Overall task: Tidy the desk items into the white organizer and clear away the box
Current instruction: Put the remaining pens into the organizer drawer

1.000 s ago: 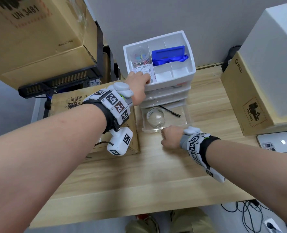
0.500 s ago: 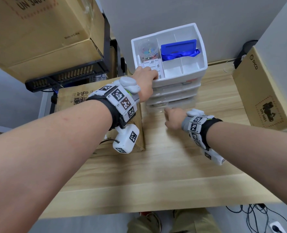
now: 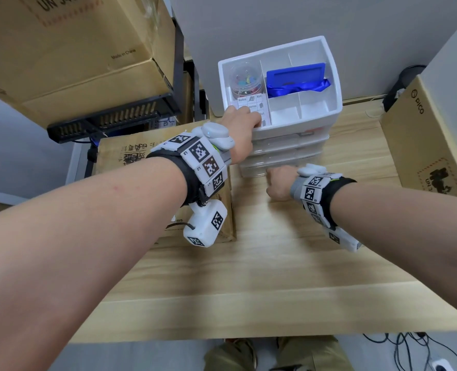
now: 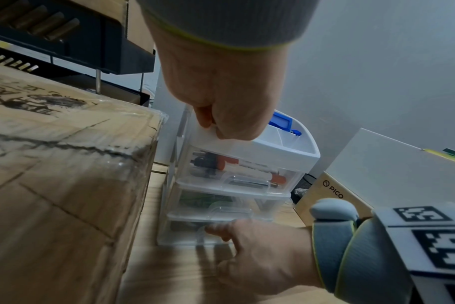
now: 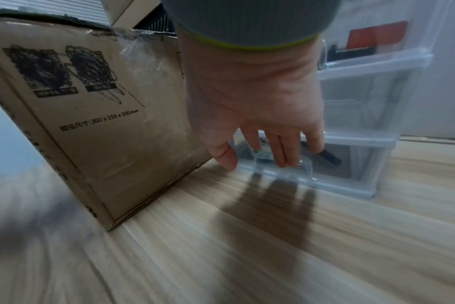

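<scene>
Organizer (image 3: 326,116) stands at the back of the desk (image 3: 248,277) against the wall, and its bottom drawer (image 5: 346,164), pulled well out a second ago with a clear dome and a dark stick showing inside, is now pushed flush with the two above. The right hand (image 3: 279,182) rests with straight fingers (image 5: 281,152) on the drawer's clear handle, holding nothing. The left hand (image 3: 239,132) grips the organizer's top front rim, thumb outside and fingers curled over it, steadying the unit. With the drawer closed, stowing looks finished; the box (image 3: 131,162), touching the organizer's left side, probably remains to clear.
</scene>
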Demonstrator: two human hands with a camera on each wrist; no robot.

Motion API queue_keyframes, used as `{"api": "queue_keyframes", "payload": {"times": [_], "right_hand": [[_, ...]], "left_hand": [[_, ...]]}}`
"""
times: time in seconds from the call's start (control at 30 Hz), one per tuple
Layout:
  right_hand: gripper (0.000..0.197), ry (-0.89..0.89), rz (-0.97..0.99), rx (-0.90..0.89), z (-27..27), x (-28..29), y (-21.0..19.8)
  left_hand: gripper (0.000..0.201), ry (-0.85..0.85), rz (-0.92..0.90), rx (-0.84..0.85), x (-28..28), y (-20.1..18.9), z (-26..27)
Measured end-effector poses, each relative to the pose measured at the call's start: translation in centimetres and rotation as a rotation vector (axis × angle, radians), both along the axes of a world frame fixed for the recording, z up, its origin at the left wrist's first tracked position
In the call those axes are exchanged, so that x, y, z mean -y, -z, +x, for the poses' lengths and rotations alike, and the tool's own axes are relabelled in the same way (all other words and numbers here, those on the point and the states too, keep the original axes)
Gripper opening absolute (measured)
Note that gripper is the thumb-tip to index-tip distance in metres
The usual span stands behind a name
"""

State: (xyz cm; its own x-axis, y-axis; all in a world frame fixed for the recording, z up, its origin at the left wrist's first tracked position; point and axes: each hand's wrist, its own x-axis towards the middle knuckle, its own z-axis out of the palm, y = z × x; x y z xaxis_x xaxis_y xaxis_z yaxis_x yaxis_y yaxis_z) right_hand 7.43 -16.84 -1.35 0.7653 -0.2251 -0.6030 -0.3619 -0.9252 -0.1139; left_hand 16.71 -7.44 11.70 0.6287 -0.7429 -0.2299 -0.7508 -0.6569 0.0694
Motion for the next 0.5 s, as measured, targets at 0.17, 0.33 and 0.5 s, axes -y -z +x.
{"api": "queue_keyframes", "payload": {"times": [0.17,0.33,0.5], "right_hand": [[0.035,-0.030,-0.011,-0.038,0.9,-0.1,-1.3],[0.036,-0.024,0.004,-0.021,0.4,-0.1,-1.6],[0.039,0.017,0.049,0.034,-0.7,0.5,-2.3]], "left_hand": [[0.040,-0.006,0.000,-0.017,0.0,0.1,0.1],[0.040,0.000,-0.003,-0.015,-0.1,0.0,0.0],[0.045,0.039,0.033,0.003,-0.2,-0.2,0.1]]}}
